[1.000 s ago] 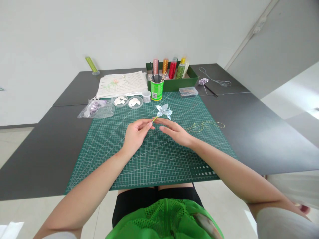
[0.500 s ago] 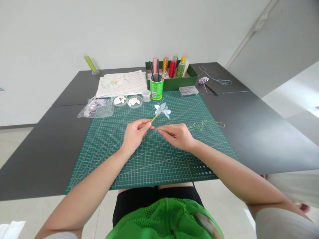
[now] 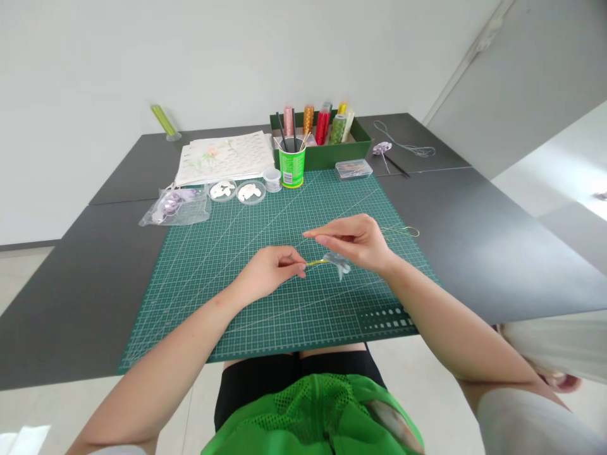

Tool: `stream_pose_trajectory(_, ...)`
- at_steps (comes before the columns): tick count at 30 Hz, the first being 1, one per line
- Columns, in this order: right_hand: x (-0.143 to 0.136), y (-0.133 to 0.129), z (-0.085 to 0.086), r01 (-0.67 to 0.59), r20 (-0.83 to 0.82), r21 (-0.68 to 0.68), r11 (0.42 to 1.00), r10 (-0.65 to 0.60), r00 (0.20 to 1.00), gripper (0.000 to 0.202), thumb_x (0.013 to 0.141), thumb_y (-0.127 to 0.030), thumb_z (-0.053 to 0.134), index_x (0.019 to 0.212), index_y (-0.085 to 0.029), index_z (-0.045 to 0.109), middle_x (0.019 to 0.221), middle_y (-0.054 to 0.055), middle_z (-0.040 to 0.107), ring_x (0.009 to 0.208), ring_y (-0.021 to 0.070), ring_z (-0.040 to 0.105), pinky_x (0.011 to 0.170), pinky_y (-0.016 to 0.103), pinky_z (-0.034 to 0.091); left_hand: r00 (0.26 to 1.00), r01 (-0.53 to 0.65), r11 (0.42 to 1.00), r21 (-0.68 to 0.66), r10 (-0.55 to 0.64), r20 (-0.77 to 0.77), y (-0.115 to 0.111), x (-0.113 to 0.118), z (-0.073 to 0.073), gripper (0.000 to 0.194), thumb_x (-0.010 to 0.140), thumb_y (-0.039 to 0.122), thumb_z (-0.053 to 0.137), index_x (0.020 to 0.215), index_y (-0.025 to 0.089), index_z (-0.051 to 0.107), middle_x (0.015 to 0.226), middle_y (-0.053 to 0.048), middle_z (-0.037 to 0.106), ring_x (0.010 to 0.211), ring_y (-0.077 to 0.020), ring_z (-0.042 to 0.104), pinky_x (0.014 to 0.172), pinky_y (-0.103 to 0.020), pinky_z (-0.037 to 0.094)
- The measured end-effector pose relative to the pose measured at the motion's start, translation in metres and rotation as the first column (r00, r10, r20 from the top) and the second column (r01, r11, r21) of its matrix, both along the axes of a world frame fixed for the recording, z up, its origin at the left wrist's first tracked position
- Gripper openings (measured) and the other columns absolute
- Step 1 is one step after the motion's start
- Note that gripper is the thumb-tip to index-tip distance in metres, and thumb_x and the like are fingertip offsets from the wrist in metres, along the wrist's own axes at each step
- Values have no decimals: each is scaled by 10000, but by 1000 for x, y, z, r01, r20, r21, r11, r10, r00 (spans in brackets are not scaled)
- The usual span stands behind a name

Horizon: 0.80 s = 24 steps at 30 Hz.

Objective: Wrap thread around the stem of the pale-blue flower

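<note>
My left hand [image 3: 272,272] is closed, thumb and fingers pinching the yellow-green stem [image 3: 316,262] of a pale blue artificial flower [image 3: 342,268]. The stem points right, and the petals hang tilted and blurred just beneath my right hand [image 3: 355,239]. That right hand is closed in a pinch, fingers long and pressed together, thumb below them. Fine yellow-green thread [image 3: 403,230] trails behind it onto the mat; the stretch at my fingertips is too thin to make out.
Across the green cutting mat [image 3: 227,316] stand a green cup [image 3: 293,167] with sticks, dishes of white pieces [image 3: 251,192], a clear case [image 3: 353,169] and a bagged purple flower [image 3: 173,205]. Behind are paper sheets [image 3: 222,158] and a box [image 3: 327,158] of thread spools.
The flower has swung from pointing up and away to lying rightward, lower and nearer me. My left hand has come down and right; my right hand has risen above the flower.
</note>
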State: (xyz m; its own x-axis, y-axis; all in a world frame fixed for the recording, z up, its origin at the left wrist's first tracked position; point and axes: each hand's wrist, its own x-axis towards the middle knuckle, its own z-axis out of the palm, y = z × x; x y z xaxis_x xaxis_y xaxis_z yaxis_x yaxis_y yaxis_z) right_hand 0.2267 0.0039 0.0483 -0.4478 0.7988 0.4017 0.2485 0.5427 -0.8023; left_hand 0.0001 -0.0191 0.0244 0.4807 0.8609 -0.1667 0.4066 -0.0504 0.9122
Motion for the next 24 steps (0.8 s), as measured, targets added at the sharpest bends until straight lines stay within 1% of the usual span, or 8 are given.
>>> stream_pose_trajectory(3,1,7,-2,-39,47,-17,999,40,998,394,959,-514,630,1066,-194,835,626,26,685,498,99,442,468,258,337,998,59,998,29,-59,-8,-5,2,3,159,918,304,641,822,215,731,817,-26,794,659,-162,678,569,-254,424)
stream_pose_trajectory(6,2,13,-6,-35,66,-38,999,37,997,405,965,-512,621,1084,-187,832,575,8,641,493,97,422,474,257,336,997,78,996,46,-77,-20,-8,3,5,136,919,268,643,825,224,731,826,-15,797,724,-174,717,624,-264,470)
stream_pose_trajectory(8,2,16,-8,-27,76,-56,998,32,997,402,963,-508,623,1087,-187,831,580,4,647,500,98,428,481,254,347,996,86,995,49,-85,-15,-9,2,6,120,921,264,649,846,227,734,848,-15,802,759,-178,734,659,-269,494)
stream_pose_trajectory(10,2,20,-11,-25,85,-71,997,31,996,395,958,-501,627,1089,-189,830,653,17,708,527,102,467,497,251,371,995,96,994,46,-96,-11,-10,2,7,120,925,278,654,855,226,736,859,-18,804,765,-180,740,663,-268,499)
stream_pose_trajectory(14,2,26,-19,-16,89,-106,994,26,996,352,946,-455,643,1093,-194,828,891,58,804,658,137,614,575,258,458,995,93,994,54,-92,-23,-11,1,9,137,934,307,662,863,224,744,841,-19,799,681,-157,707,584,-243,453)
stream_pose_trajectory(17,1,31,-27,-9,98,-130,991,22,995,330,941,-441,646,1074,-201,831,1020,76,811,765,164,682,648,275,505,998,70,995,76,-70,-8,-12,1,11,130,931,305,668,873,221,748,833,-19,796,634,-139,674,546,-230,419)
stream_pose_trajectory(21,3,38,-37,37,160,-160,987,-11,987,351,940,-452,649,1075,-181,827,852,69,803,632,138,623,569,267,447,998,-12,995,95,7,59,-12,1,11,115,916,291,671,875,209,740,824,-29,791,604,-131,648,522,-221,405)
stream_pose_trajectory(24,6,42,-43,11,176,-209,978,27,984,333,921,-457,687,1008,-170,832,853,79,795,712,164,665,647,289,495,989,-92,990,110,78,125,-10,-1,13,125,918,300,658,905,198,730,821,-47,791,583,-133,636,508,-226,410)
